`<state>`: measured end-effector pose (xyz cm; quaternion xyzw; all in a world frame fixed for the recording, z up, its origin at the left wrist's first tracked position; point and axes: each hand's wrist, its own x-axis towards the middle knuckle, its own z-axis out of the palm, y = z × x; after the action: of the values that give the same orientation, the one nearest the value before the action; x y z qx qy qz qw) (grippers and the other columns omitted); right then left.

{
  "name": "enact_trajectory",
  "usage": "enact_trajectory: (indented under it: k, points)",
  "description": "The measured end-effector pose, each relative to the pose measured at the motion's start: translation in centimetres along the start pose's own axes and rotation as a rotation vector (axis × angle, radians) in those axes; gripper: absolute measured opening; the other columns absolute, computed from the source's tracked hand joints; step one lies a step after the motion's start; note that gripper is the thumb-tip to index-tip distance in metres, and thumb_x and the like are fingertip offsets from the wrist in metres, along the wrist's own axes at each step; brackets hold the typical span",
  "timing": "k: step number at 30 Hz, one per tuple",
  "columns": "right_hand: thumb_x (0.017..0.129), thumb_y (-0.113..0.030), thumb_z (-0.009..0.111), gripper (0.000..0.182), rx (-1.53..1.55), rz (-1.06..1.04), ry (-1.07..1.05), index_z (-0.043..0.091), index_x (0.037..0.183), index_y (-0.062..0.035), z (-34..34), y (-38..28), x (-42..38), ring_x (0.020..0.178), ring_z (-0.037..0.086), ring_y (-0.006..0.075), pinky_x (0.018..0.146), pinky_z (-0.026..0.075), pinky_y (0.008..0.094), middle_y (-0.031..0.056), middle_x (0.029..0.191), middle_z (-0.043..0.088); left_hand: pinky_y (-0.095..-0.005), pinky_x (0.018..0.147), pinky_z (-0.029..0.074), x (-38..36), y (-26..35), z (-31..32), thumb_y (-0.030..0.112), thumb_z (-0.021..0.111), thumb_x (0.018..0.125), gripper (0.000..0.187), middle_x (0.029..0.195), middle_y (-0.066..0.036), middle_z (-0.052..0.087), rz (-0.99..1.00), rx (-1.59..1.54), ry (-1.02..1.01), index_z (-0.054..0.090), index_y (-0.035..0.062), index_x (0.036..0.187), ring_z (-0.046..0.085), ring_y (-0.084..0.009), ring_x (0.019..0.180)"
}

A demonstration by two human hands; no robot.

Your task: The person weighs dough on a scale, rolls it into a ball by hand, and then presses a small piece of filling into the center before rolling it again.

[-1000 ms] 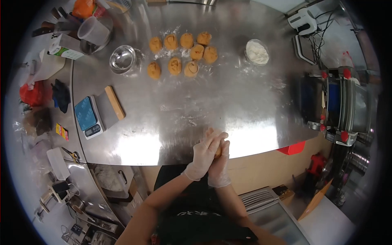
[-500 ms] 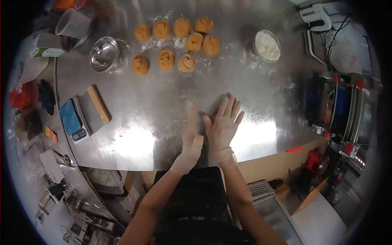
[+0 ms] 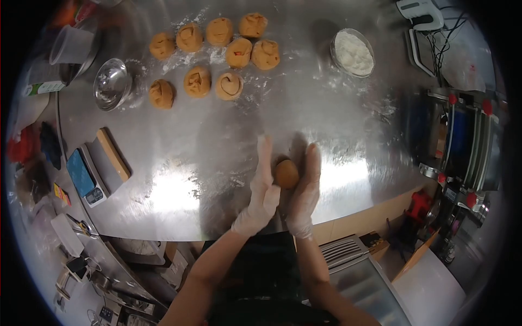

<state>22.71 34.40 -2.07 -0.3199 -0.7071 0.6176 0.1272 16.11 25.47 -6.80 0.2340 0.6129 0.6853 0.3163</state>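
A brown dough ball (image 3: 286, 174) rests on the steel table between my two gloved hands. My left hand (image 3: 263, 187) stands on edge along its left side, fingers stretched out straight and thumb near the ball. On the other side, my right hand (image 3: 306, 190) is also on edge, fingers extended forward and palm turned toward the ball. Both hands are open in clear gloves. Farther up the table, several dough pieces with folded tops (image 3: 197, 81) sit in loose rows on scattered flour.
A bowl of white flour (image 3: 353, 53) stands at the upper right, and a clear bowl (image 3: 112, 84) at the upper left. A digital scale (image 3: 87, 176) and a scraper with a wooden handle (image 3: 113, 154) lie at the left. A machine with red knobs (image 3: 462, 146) stands at the right.
My right hand has turned from palm down to on edge, bringing the dough ball into sight. My left hand stays upright beside it. The whole view has shifted slightly.
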Motion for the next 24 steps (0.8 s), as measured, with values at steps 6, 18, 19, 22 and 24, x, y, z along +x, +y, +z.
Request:
enact_trajectory:
  k: [6, 18, 19, 22, 24]
  points:
    - [0.103, -0.066, 0.025, 0.093, 0.089, -0.016, -0.142, 0.017, 0.159, 0.0076, -0.5, 0.1, 2.2, 0.155, 0.015, 0.0401, 0.125, 0.017, 0.0448, 0.0272, 0.166, 0.018, -0.0458, 0.124, 0.019, -1.2, 2.0, 0.8, 0.069, 0.029, 0.099, 0.101, 0.165, -0.032, 0.013, -0.107, 0.015, -0.076, 0.004, -0.0097, 0.159, 0.016, -0.0418, 0.155]
    - [0.105, -0.062, 0.025, 0.087, -0.070, -0.088, -0.062, 0.020, 0.159, 0.0064, -1.3, 0.7, 3.2, 0.156, 0.013, 0.0408, 0.125, 0.014, 0.0453, 0.0254, 0.166, 0.020, -0.0424, 0.126, 0.014, 0.1, 1.6, 0.5, 0.045, 0.024, 0.109, 0.074, 0.168, -0.023, 0.015, 0.025, 0.118, -0.018, 0.009, -0.0050, 0.161, 0.013, -0.0367, 0.156]
    - [0.105, -0.062, 0.025, 0.087, -0.092, -0.072, -0.044, 0.021, 0.159, 0.0063, -1.3, 0.6, 2.4, 0.156, 0.013, 0.0408, 0.126, 0.014, 0.0454, 0.0252, 0.166, 0.020, -0.0425, 0.126, 0.014, 1.8, 2.3, 0.0, 0.044, 0.024, 0.109, 0.073, 0.168, -0.023, 0.015, 0.026, 0.130, 0.011, 0.010, -0.0049, 0.161, 0.013, -0.0367, 0.156]
    - [0.106, -0.061, 0.025, 0.085, -0.119, -0.056, -0.031, 0.021, 0.159, 0.0060, 0.6, 1.5, 1.5, 0.156, 0.013, 0.0410, 0.126, 0.013, 0.0455, 0.0247, 0.166, 0.020, -0.0426, 0.126, 0.013, 4.8, 1.3, 0.4, 0.042, 0.025, 0.109, 0.071, 0.169, -0.022, 0.014, 0.013, 0.088, -0.121, 0.010, -0.0046, 0.161, 0.013, -0.0363, 0.157]
    - [0.106, -0.060, 0.025, 0.084, -0.096, -0.083, -0.047, 0.022, 0.159, 0.0058, 0.2, 1.4, 2.7, 0.156, 0.012, 0.0411, 0.126, 0.013, 0.0455, 0.0244, 0.166, 0.021, -0.0436, 0.122, 0.026, 3.3, -0.1, 1.1, 0.037, 0.033, 0.105, 0.071, 0.164, -0.028, 0.022, 0.092, 0.127, -0.023, 0.017, -0.0079, 0.158, 0.024, -0.0441, 0.152]
